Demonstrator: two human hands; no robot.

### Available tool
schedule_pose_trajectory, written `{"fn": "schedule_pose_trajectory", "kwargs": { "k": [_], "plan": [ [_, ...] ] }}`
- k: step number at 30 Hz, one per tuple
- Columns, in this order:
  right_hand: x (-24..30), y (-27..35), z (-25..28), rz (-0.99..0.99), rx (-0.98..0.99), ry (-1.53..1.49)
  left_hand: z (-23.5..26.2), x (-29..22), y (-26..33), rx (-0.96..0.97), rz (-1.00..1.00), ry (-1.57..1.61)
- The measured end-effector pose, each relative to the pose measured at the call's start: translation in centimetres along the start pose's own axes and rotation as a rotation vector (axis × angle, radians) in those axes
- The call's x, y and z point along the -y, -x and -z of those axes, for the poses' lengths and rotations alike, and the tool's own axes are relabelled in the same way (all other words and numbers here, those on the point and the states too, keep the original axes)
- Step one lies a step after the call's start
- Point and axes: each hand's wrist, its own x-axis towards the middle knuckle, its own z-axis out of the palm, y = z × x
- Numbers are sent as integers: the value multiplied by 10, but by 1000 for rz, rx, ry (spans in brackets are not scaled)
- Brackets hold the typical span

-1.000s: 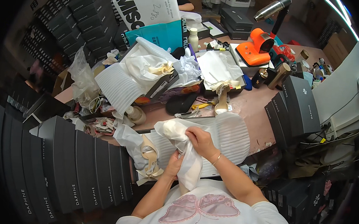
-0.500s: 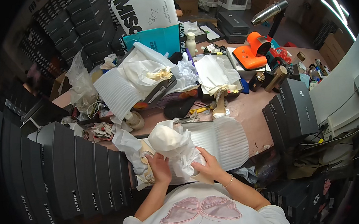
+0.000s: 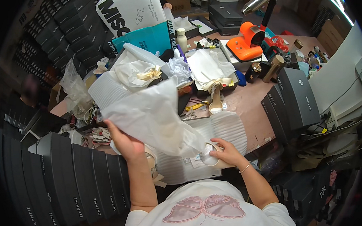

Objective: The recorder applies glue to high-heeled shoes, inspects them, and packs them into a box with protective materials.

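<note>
A large sheet of white tissue paper spreads across the middle, its left edge gripped by my left hand. My right hand holds a pale beige shoe with white stuffing at the paper's right end. Much of the shoe is hidden by the paper and my fingers. Beneath both hands lies white ribbed foam in an open box, with small white sachets on it. Left of the foam, part of another beige item with a ribbon shows beside my left forearm.
Dark shoe boxes stand in a row on the left, and more boxes stack on the right. Farther back are an open box of tissue, a beige heeled shoe, a yellow-handled tool and an orange device.
The crumpled tissue bundle has opened into a wide sheet. My left hand has moved left with its edge; my right hand has shifted slightly right, and a shoe now shows in it.
</note>
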Motion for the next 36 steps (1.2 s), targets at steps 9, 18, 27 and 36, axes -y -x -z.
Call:
{"fn": "schedule_pose_trajectory", "kwargs": {
  "k": [9, 18, 27, 36],
  "plan": [
    [34, -27, 64, 18, -297, -99, 173, 174, 102, 1194, 778, -1210],
    [120, -50, 13, 325, 680, 685, 107, 94, 55, 585, 1566, -237],
    [81, -43, -92, 434, 165, 734, 148, 91, 99, 61, 1013, -77],
    [36, -37, -100, 226, 186, 533, 172, 98, 120, -122, 957, -142]
  ]
}}
